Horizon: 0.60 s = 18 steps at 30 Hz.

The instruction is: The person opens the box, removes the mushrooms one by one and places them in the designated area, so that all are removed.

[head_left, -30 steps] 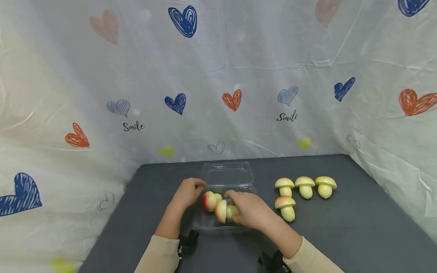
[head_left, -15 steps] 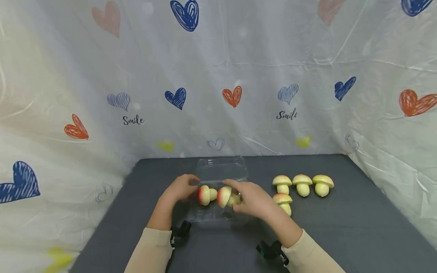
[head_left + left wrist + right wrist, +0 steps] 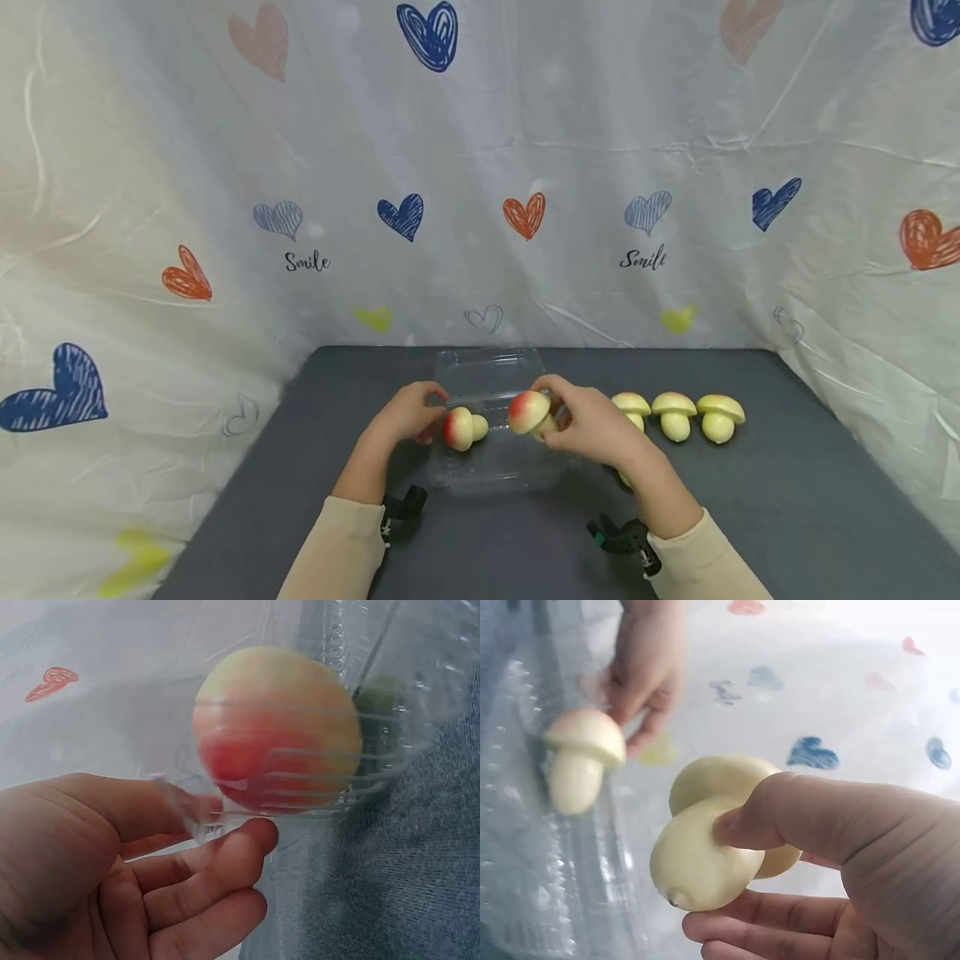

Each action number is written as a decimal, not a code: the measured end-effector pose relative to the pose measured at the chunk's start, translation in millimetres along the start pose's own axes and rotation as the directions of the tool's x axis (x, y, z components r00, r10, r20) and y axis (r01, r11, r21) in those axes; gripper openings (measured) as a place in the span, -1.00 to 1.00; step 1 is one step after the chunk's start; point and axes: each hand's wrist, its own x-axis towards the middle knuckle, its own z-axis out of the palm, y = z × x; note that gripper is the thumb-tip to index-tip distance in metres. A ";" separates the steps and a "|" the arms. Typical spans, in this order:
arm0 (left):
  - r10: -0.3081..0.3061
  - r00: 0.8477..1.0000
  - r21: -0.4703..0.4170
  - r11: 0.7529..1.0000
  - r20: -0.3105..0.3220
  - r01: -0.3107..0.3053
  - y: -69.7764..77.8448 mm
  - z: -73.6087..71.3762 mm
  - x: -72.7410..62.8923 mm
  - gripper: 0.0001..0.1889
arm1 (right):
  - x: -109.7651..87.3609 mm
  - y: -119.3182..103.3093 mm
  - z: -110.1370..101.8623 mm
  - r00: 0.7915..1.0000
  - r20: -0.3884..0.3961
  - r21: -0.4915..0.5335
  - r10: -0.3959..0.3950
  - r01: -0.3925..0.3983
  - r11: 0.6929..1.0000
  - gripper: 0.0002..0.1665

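1. Head view: I can see a toy mushroom (image 3: 528,412) with a red and cream cap. It is over the right part of the clear box, cap leaning left. I can't tell how high up it is.
2. The right hand (image 3: 592,421) holds that mushroom, with its thumb on the fat stem and fingers on the other side.
3. Under it is the clear box (image 3: 498,467), with its see-through lid (image 3: 491,365) tipped open at the back.
4. One boxed mushroom (image 3: 465,428) lies on its side near the left wall, stem pointing right.
5. The left hand (image 3: 405,412) pinches the box's left edge, just beside that red cap. I see this best from the left wrist.
6. To the right, three yellow mushrooms (image 3: 674,415) make a row on the dark table (image 3: 750,517). The right arm hides most of a fourth one (image 3: 624,479).
7. Behind everything hangs a white sheet (image 3: 465,150) with hearts and "Smile" on it.
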 end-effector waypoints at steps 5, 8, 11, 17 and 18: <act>-0.007 0.999 -0.069 0.998 0.040 0.010 10.0 -1.0 3.4 -0.66 | -9.1 1.8 -16.3 0.996 -0.046 0.038 0.072 -0.070 0.997 -0.34; 0.007 0.997 -0.078 0.997 0.071 -0.001 16.5 -1.1 5.0 -0.62 | -16.0 4.8 -22.7 0.987 -0.102 0.033 0.121 -0.118 0.992 -0.33; 0.012 0.995 -0.050 0.999 0.095 -0.008 19.7 -1.0 3.6 -0.56 | -23.7 7.9 -25.5 0.978 -0.139 0.036 0.153 -0.150 0.988 -0.33; -0.007 0.995 -0.014 1.000 0.097 0.008 12.7 -1.6 -5.0 -0.51 | -38.0 11.0 -24.9 0.965 -0.165 0.072 0.202 -0.192 0.979 -0.32; -0.010 0.996 -0.011 1.000 0.094 0.011 11.3 -2.0 -6.6 -0.51 | -40.3 11.0 -24.9 0.962 -0.172 0.079 0.214 -0.203 0.976 -0.31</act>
